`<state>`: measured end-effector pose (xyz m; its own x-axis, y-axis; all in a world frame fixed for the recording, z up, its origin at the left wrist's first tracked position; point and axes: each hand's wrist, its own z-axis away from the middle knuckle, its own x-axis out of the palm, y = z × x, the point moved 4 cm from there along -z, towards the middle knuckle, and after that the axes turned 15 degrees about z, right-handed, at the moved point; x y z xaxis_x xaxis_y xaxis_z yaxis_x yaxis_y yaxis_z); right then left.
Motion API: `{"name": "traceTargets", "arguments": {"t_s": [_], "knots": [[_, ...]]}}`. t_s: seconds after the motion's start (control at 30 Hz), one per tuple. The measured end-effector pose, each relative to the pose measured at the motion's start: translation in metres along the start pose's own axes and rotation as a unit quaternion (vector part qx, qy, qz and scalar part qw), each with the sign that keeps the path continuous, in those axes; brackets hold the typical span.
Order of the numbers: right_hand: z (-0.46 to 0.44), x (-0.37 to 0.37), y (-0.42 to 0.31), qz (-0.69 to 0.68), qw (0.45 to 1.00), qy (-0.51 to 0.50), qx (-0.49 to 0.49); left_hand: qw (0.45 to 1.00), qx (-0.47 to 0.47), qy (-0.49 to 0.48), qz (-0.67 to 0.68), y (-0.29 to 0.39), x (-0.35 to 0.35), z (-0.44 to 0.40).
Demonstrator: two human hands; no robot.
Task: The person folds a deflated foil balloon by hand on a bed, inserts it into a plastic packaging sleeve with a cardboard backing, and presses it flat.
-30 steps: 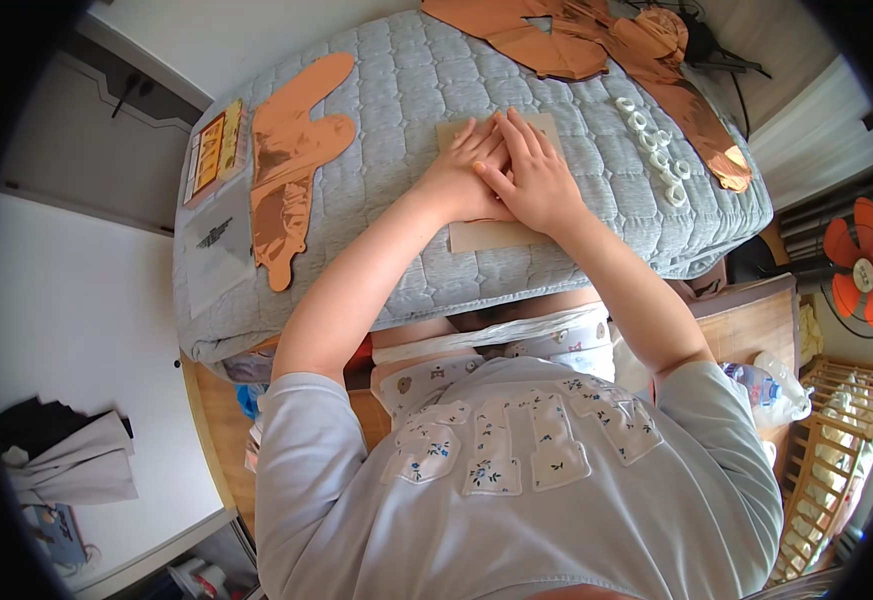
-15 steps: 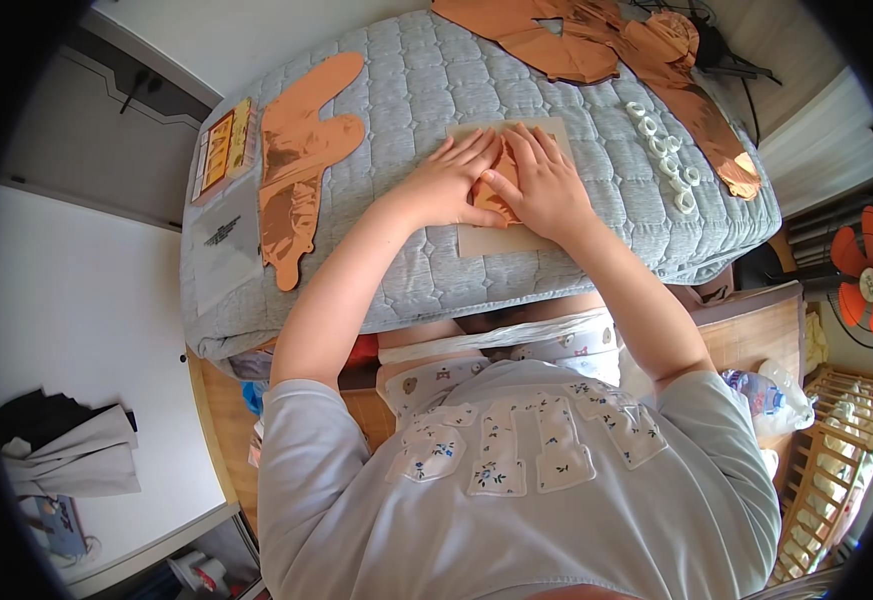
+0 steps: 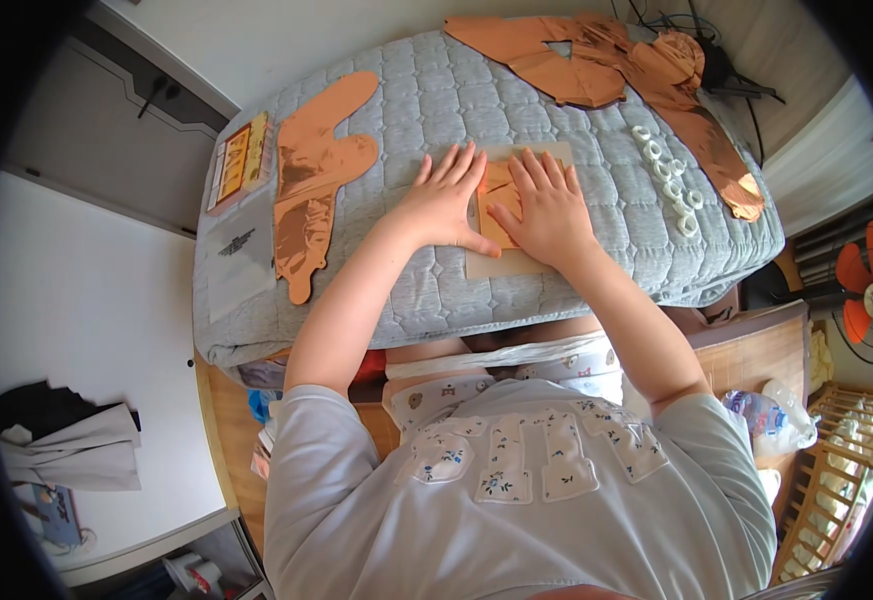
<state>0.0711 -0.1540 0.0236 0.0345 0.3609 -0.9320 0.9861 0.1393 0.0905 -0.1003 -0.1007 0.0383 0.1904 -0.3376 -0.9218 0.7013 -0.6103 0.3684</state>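
A beige card-like sheet (image 3: 524,265) lies on the quilted mattress, with a flat orange piece (image 3: 493,205) on top, partly hidden by my hands. My left hand (image 3: 444,208) rests at the left edge of the sheet, fingers spread and thumb pointing at the orange piece. My right hand (image 3: 548,215) lies flat over the right part of the orange piece, fingers stretched out. Neither hand grips anything. To the left, a flat copper-coloured foil shape (image 3: 318,165) with a tab at its lower end lies on the mattress.
Larger crumpled copper foil (image 3: 596,75) spreads across the back right of the mattress (image 3: 406,290). Several small white rings (image 3: 671,168) lie right of my hands. A yellow-and-red box (image 3: 241,162) and a clear plastic bag (image 3: 236,250) lie far left. An orange-bladed fan (image 3: 871,290) stands right.
My hands have moved apart and my fingers have spread. More of the orange piece shows between them. The whole view has shifted slightly.
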Motion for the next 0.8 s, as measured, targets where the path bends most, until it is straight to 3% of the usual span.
{"name": "traceTargets", "arguments": {"t_s": [0.17, 0.27, 0.3, 0.43, 0.47, 0.53, 0.63, 0.67, 0.8], "knots": [[0.000, 0.001, 0.000, -0.016, 1.000, 0.004, 0.015, 0.998, -0.053, 0.035, 0.014, -0.019, -0.005, 0.034], [-0.001, 0.002, -0.001, -0.009, 1.000, 0.013, 0.016, 0.992, -0.043, 0.115, -0.033, -0.032, -0.029, 0.078], [0.000, 0.002, -0.001, -0.015, 1.000, 0.016, 0.010, 0.980, -0.103, 0.163, -0.058, -0.044, -0.042, 0.098], [-0.002, -0.006, -0.002, -0.028, 1.000, 0.005, -0.003, 0.860, -0.264, 0.436, -0.037, -0.158, -0.074, 0.218], [-0.003, -0.005, -0.001, -0.022, 1.000, 0.000, -0.001, 0.816, -0.337, 0.469, 0.027, -0.181, -0.082, 0.253], [-0.004, -0.004, -0.003, -0.031, 0.999, 0.004, -0.012, 0.723, -0.466, 0.503, -0.083, -0.218, -0.074, 0.317], [-0.005, -0.004, -0.002, -0.027, 1.000, -0.004, -0.008, 0.663, -0.492, 0.563, -0.031, -0.265, -0.051, 0.368], [-0.004, -0.004, -0.001, -0.020, 1.000, -0.011, 0.000, 0.659, -0.493, 0.566, -0.042, -0.277, -0.049, 0.378], [-0.004, -0.002, -0.001, -0.007, 0.999, -0.034, 0.013, 0.704, -0.491, 0.498, 0.126, -0.319, -0.044, 0.396]]}}
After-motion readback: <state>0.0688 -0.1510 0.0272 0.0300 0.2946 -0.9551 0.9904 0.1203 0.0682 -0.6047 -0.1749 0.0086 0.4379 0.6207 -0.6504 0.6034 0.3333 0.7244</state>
